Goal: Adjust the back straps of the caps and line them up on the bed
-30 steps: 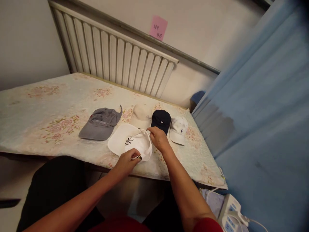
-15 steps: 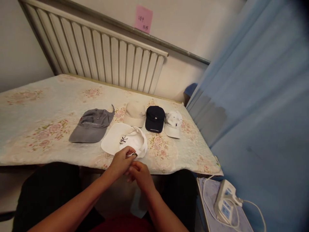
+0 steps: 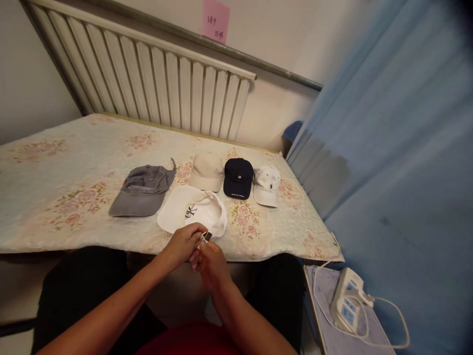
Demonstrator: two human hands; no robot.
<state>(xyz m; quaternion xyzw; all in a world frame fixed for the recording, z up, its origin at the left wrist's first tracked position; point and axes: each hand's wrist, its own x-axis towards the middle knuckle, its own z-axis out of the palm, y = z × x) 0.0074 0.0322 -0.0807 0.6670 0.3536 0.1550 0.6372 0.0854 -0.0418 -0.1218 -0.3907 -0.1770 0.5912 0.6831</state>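
A white baseball cap (image 3: pixel 173 209) with dark letters lies on its side near the bed's front edge, its back strap toward me. My left hand (image 3: pixel 186 241) pinches the strap beside a small dark metal buckle (image 3: pixel 208 236). Against the buckle, my right hand (image 3: pixel 212 259) closes thumb and fingers on the strap end; the lower fingers of both hands partly hide it. Left of this cap rests a grey cap (image 3: pixel 142 192). Behind it stand a beige cap (image 3: pixel 207 172), a navy cap (image 3: pixel 238 178) and a white cap with a small dark logo (image 3: pixel 266 185).
The caps lie on a bed with a floral sheet (image 3: pixel 88 148). A radiator (image 3: pixel 158 79) and a pink note (image 3: pixel 215 20) are at the wall. To the right hang blue curtains (image 3: pixel 388 162), above a small table (image 3: pixel 321 296) with a power strip (image 3: pixel 347 301) and white cables.
My right hand has come up to the buckle and now grips the strap end beside my left hand. The buckle shows more plainly, and the view has shifted slightly.
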